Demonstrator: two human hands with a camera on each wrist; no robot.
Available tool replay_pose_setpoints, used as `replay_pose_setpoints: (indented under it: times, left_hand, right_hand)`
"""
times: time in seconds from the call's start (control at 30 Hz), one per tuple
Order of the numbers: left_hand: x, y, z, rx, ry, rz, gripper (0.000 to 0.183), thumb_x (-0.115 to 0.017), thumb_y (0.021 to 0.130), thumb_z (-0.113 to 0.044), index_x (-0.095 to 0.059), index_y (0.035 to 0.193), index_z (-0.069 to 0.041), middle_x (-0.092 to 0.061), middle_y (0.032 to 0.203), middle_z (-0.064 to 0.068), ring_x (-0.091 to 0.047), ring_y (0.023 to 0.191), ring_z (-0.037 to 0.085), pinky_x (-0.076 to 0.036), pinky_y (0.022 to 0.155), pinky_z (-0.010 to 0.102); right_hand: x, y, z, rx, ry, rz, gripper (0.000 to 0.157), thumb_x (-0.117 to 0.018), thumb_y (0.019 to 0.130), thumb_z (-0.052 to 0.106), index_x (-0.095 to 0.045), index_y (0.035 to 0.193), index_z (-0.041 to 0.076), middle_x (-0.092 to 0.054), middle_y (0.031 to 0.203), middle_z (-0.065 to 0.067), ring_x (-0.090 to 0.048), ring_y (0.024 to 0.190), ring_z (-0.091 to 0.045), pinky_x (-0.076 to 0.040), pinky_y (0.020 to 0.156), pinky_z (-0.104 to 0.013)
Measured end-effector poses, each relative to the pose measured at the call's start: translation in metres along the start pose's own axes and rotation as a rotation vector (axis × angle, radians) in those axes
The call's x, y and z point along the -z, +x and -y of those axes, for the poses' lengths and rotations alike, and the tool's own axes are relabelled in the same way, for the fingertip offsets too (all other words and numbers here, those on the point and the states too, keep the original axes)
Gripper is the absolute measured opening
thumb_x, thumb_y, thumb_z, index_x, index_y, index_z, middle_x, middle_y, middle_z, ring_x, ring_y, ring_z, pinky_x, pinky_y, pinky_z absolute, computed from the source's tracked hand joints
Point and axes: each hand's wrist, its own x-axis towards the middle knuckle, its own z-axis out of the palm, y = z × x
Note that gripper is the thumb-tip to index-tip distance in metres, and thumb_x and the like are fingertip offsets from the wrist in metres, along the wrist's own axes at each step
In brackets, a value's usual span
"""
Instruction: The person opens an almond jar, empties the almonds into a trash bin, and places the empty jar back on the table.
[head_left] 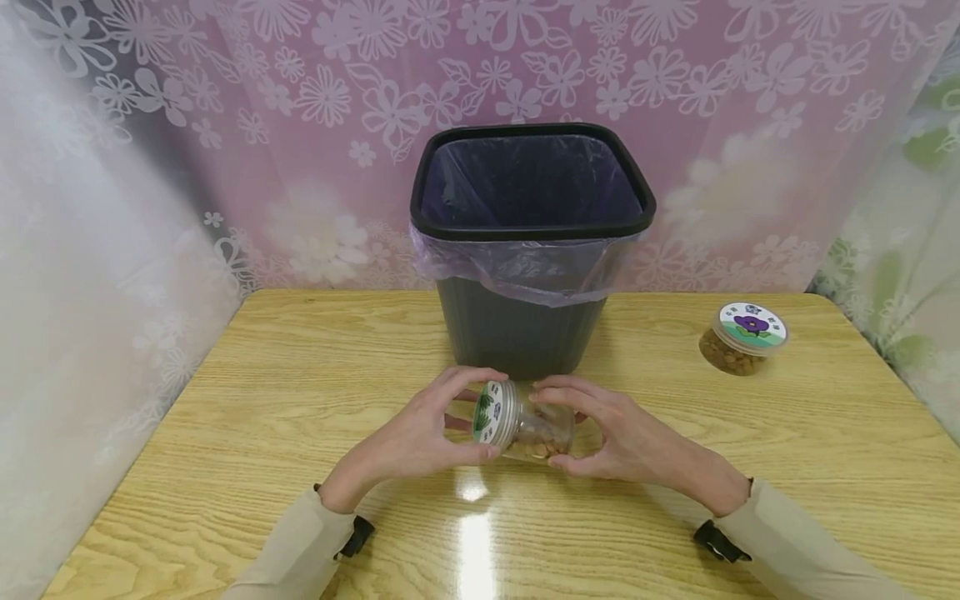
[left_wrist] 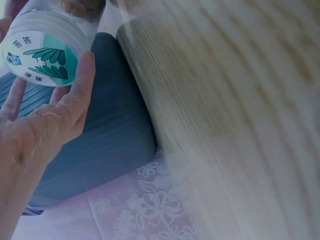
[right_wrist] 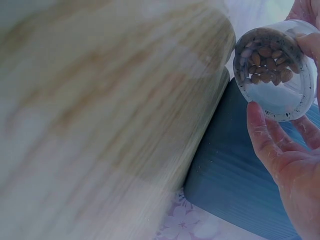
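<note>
A clear plastic jar (head_left: 536, 429) of almonds (right_wrist: 270, 65) lies on its side between both hands, in front of the bin. Its lid (left_wrist: 42, 57) carries a white and green label with leaves and faces left. My left hand (head_left: 420, 433) grips the lid end, thumb in front and fingers behind. At the other end my right hand (head_left: 622, 429) holds the jar's base, thumb low and fingers over the top. In the right wrist view the almonds show through the round base.
A dark bin (head_left: 517, 325) with a black rim and a purple liner bag stands just behind the hands. A second jar (head_left: 738, 346), with a purple flower on its lid, stands at the back right of the wooden table (head_left: 300, 367). A floral curtain (head_left: 337, 167) hangs behind.
</note>
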Motion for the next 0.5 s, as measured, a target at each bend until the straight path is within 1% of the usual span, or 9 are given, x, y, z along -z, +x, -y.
replay_pose_setpoints:
  times: [0.23,0.33,0.5]
  left_hand:
    - [0.0028,0.0004,0.0025,-0.064,-0.021,0.017,0.077,-0.080,0.079,-0.009,-0.049,0.145,-0.035,-0.042,0.150,-0.006,-0.051,0.130,0.023,-0.057,0.099,0.041]
    - [0.0033,-0.0004,0.0026,-0.072,-0.027,0.016,0.080,-0.078,0.077,-0.003,-0.049,0.145,-0.034,-0.041,0.151,-0.005,-0.050,0.131,0.023,-0.056,0.100,0.045]
    - [0.0036,-0.0011,0.0019,-0.075,-0.021,0.012,0.080,-0.078,0.077,-0.001,-0.050,0.145,-0.034,-0.040,0.153,-0.005,-0.048,0.132,0.023,-0.056,0.100,0.046]
  right_hand:
    - [0.0005,0.0005,0.0004,0.000,0.000,-0.001,0.075,-0.091,0.074,0.019,-0.056,0.140,0.019,-0.059,0.143,-0.004,-0.062,0.127,-0.022,-0.058,0.098,-0.040]
    - [0.0011,0.0006,0.0014,-0.005,0.005,0.000,0.075,-0.092,0.073,0.019,-0.057,0.139,0.019,-0.058,0.144,-0.003,-0.061,0.128,-0.021,-0.057,0.098,-0.038]
    - [0.0013,0.0011,0.0019,-0.005,0.001,-0.003,0.075,-0.092,0.073,0.019,-0.057,0.139,0.019,-0.059,0.143,-0.004,-0.062,0.128,-0.021,-0.058,0.098,-0.038]
